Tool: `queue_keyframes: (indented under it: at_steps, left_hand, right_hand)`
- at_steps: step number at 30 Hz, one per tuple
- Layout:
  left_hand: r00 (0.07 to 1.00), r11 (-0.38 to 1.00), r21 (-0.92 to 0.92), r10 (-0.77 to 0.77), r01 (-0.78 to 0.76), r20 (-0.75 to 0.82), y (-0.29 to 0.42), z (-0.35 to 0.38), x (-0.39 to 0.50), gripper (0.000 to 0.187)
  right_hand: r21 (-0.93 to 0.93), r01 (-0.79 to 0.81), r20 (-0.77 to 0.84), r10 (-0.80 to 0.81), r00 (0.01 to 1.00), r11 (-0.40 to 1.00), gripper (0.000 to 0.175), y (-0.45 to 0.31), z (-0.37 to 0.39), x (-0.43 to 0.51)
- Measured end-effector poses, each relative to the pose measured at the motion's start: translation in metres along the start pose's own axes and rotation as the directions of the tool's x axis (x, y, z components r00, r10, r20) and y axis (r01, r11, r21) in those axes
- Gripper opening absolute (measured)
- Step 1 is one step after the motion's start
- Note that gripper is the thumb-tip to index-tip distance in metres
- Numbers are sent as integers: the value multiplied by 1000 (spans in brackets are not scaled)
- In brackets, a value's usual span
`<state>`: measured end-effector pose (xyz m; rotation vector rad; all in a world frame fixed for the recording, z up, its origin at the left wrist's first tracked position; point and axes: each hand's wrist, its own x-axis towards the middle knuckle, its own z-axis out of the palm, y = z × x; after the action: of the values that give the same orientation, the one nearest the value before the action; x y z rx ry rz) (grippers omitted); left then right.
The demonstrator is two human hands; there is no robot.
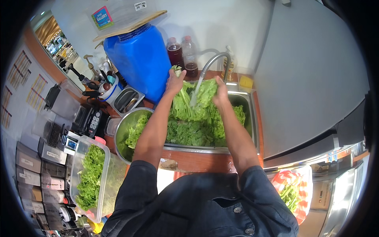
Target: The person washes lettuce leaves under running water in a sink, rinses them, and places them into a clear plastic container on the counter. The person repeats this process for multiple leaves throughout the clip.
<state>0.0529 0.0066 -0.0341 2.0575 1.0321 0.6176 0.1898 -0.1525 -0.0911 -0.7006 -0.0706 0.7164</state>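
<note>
Water from the curved metal faucet (213,56) runs onto a head of green leaf lettuce (189,109) spread between my hands. My left hand (176,80) grips it at the pale stem end, on the left. On the right, my right hand (220,90) pinches the outer leaves. Below lies more leafy lettuce (192,133), heaped in the stainless steel sink (250,118). A metal bowl (118,130) with lettuce in it stands left of the sink, partly behind my left forearm.
A large blue plastic jug (139,59) stands left of the faucet, near bottles of dark liquid (175,53). At lower left is a clear plastic tub (103,189) of lettuce. A yellow sponge (245,81) sits behind the sink; a grey panel (308,74) rises at right.
</note>
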Motion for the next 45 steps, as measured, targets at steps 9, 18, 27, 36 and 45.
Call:
queue_keyframes:
  at_steps: [9,18,27,36,45]
  left_hand:
    - [951,994,-46,107,-98,290,-12,7,-27,103]
    - [944,968,-248,44,41,328,6,9,-52,76]
    - [973,982,-179,-25,68,230,-9,30,-54,84]
    - [897,874,-461,75,152,436,9,63,-85,30]
    - [992,711,-694,-118,113,40,-4,75,-90,44]
  right_hand:
    - [150,-149,142,128,982,977,40,0,4,-8]
    - [-63,94,-80,-99,992,994,19,32,11,12]
    - [492,-26,-51,59,997,870,34,-27,-28,29]
    - [632,143,-209,-11,978,762,45,-47,6,-2]
    - [526,242,-468,40,883,815,42,-7,22,-8]
